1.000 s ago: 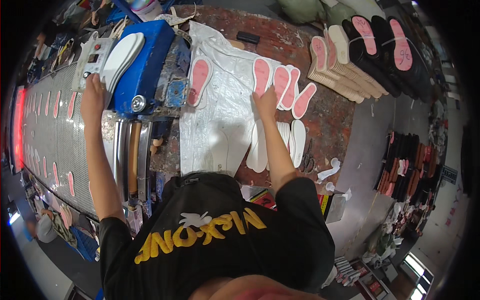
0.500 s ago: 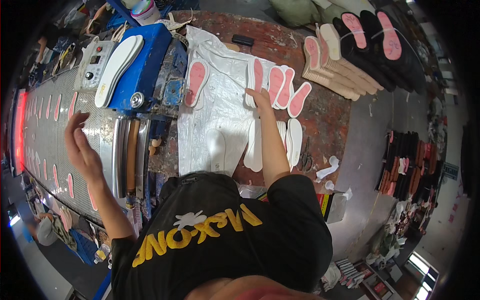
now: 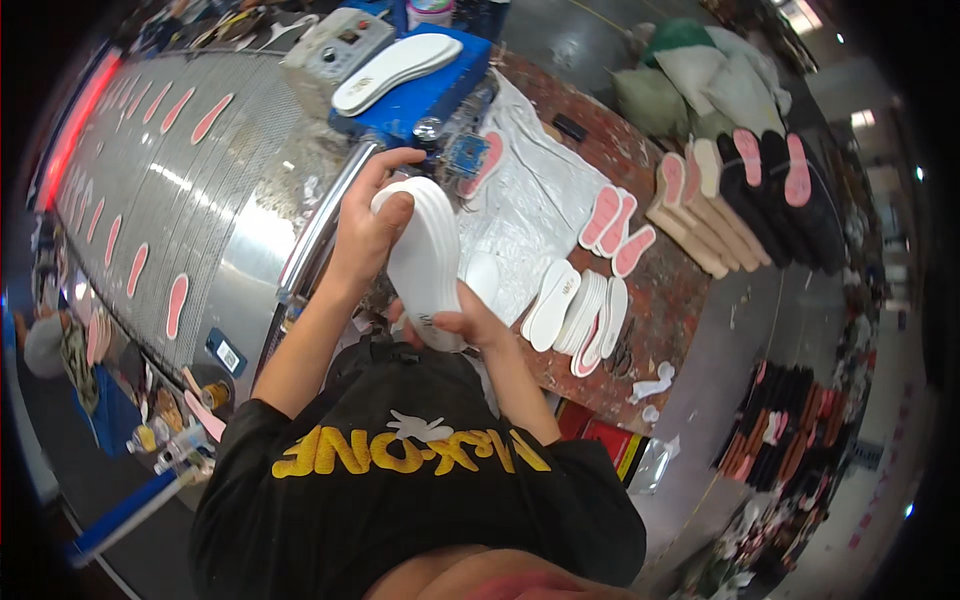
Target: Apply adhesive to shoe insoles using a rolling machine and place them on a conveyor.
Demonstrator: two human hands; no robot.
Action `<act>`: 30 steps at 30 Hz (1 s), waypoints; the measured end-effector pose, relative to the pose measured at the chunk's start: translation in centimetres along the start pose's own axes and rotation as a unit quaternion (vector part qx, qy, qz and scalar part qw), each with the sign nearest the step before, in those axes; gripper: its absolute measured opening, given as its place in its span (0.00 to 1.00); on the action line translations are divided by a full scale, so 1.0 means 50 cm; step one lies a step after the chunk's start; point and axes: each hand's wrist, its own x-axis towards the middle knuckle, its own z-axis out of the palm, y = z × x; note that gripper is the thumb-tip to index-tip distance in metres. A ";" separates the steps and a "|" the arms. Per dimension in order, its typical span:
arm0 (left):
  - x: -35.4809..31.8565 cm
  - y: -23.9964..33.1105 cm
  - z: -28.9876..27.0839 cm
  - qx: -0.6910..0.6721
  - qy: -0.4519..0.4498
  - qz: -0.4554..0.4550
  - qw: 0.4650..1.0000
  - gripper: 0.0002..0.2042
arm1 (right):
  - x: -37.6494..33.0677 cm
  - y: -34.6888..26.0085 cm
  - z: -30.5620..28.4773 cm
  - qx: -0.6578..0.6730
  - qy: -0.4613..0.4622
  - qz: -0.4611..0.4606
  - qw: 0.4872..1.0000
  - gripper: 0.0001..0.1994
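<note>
Head view shows both of your hands closed on one stack of white insoles (image 3: 425, 262), held up in front of your chest above the near edge of the workbench (image 3: 690, 320). Your left hand (image 3: 372, 222) grips the far end of the stack, fingers curled over its top rim and thumb pressed on the face. Your right hand (image 3: 462, 325) pinches the near end, fingers wrapped around its lower edge. The stack stands tilted, its long axis running away from you.

Just right of your right hand, a fan of white insoles (image 3: 578, 310) lies on the bench, overlapping one another. Beyond them, three pink insoles (image 3: 615, 225) lie side by side at the edge of a crumpled white sheet (image 3: 540, 190). One more pink insole (image 3: 483, 163) rests on the sheet near the blue machine (image 3: 420, 100), which carries white insoles (image 3: 395, 58) on top.

To your left a wide metal conveyor (image 3: 230, 200) bears rows of pink insoles. Far right on the bench, tan and black soles (image 3: 745, 200) lean in a row, some with pink insoles on them.
</note>
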 end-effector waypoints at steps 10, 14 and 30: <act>0.031 0.121 -0.165 0.128 0.255 0.128 0.950 0.25 | 0.180 0.002 0.195 -0.623 0.340 -0.198 0.677 0.43; 0.122 0.143 -0.241 0.082 0.181 0.156 0.967 0.32 | 0.315 -0.034 0.193 -0.773 0.366 -0.245 0.457 0.45; -0.142 -0.211 -0.736 0.201 -0.004 -0.182 0.963 0.25 | 0.556 -0.290 -0.081 -0.761 0.494 -0.040 0.418 0.32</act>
